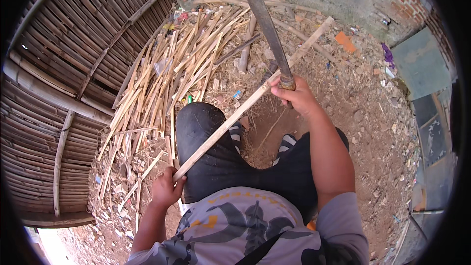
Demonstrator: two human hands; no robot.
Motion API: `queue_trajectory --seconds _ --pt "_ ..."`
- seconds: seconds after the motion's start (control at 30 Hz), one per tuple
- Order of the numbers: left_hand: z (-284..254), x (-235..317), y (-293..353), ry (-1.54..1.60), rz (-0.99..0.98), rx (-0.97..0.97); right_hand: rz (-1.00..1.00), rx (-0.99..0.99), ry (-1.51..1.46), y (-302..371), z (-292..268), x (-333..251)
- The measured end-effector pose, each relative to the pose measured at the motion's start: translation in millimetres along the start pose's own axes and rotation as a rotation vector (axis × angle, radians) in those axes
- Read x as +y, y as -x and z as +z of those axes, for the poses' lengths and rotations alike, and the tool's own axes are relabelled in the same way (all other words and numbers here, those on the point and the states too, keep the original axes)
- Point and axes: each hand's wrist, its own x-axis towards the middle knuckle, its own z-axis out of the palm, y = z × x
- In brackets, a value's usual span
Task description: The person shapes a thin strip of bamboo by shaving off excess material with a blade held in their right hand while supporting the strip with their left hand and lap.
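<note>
Grasping the stick near one end with left hand, likely for steadiness. Clutching knife handle with right hand beside the stick, probably for control.

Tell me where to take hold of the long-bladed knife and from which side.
Probably best by the handle, from the person's near right, where the right hand holds it. The handle is at the near end, and the long, flat blade points away from the body, so fingers should stay off it.
</note>
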Motion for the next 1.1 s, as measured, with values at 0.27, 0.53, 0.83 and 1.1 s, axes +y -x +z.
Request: queue_trajectory --seconds 0.27,0.53,0.83,1.1 --pt "17 -10 2 0.024 -0.022 -0.069 -0.160 0.033 0.592 6 -22 -2" --pt "17 -9 2 0.004 -0.058 -0.091 -0.205 -0.182 1.130 6 8 -5" --pt "14 -3 2 0.001 -0.070 -0.090 -0.107 -0.153 1.111 6 22 -2" --pt "10 9 -5 -0.015 -0.064 -0.075 0.032 0.070 1.002 -18 -7 19"
